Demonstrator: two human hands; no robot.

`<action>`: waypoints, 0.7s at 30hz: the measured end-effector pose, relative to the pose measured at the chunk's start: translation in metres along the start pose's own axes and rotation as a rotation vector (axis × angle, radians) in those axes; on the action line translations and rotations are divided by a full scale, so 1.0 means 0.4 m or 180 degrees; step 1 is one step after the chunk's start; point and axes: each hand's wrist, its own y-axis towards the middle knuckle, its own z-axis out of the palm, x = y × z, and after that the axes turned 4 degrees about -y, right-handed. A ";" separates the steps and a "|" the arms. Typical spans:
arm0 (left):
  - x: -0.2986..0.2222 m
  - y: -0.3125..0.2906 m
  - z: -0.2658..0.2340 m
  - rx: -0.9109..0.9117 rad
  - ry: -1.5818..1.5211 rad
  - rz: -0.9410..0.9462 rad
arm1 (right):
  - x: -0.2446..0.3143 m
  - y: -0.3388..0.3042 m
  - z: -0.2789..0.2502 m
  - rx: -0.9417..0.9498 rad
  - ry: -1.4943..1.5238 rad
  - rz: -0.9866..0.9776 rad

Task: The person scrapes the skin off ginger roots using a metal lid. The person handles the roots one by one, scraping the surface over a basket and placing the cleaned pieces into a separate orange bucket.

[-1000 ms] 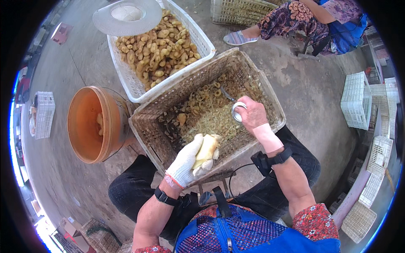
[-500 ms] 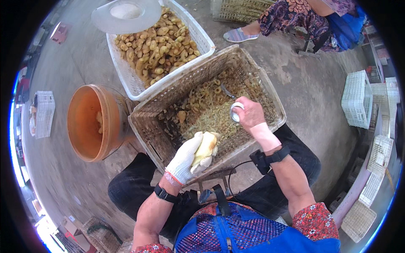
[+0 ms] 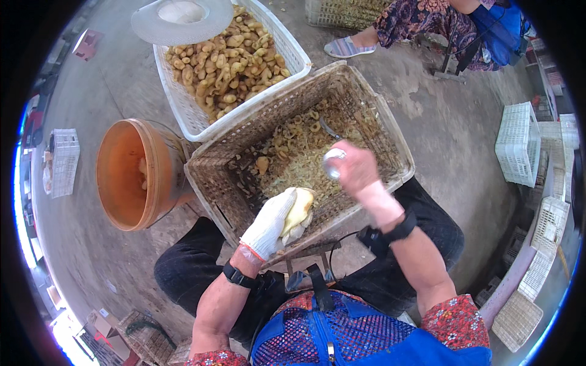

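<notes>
In a white knit glove, my left hand (image 3: 268, 224) is closed round a pale, peeled, knobbly root piece (image 3: 299, 210) that looks like ginger. It is over the near side of a dirty plastic crate (image 3: 210, 146) holding peelings (image 3: 299, 161). My bare right hand (image 3: 357, 168), blurred by motion, is closed on a small shiny tool with a rounded metal end (image 3: 332, 163). The tool is apart from the root; its handle is hidden in my fist. A curved metal piece (image 3: 328, 128) shows just beyond that hand; I cannot tell whether it joins the tool.
Behind the crate stands a white basket (image 3: 299, 61) of tan knobbly roots (image 3: 229, 70), with a translucent wide-brimmed lid or hat (image 3: 182, 21) on its corner. An orange bucket (image 3: 152, 177) stands left. Another person's shoe (image 3: 349, 47) is at the back; white crates (image 3: 517, 143) line the right.
My right hand has shifted slightly left and nearer, with the tool turning in it. My left hand still holds the root piece in nearly the same place.
</notes>
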 end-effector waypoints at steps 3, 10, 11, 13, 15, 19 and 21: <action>-0.028 -0.019 0.008 0.0289 -0.0264 -0.0074 | -0.033 0.020 -0.026 -0.0333 0.0085 0.0286; 0.001 0.006 -0.001 -0.0126 -0.0035 0.0319 | 0.100 -0.070 0.019 0.0843 0.0890 0.0004; -0.002 0.005 0.003 -0.0149 0.0161 0.0416 | 0.095 -0.067 0.020 0.0811 0.0932 0.0005; -0.012 -0.002 0.005 0.0109 0.0434 0.0346 | 0.065 -0.043 0.013 0.0627 0.0893 -0.0028; -0.018 -0.007 -0.001 0.0398 0.0360 0.0197 | -0.009 -0.003 -0.014 0.0008 -0.0395 0.0195; -0.018 0.000 -0.009 0.0490 -0.0405 0.0029 | 0.017 -0.002 -0.036 -0.0177 0.0404 0.0414; -0.006 0.011 -0.003 0.0355 -0.0757 -0.0066 | 0.053 -0.031 -0.017 0.0277 0.1172 0.0450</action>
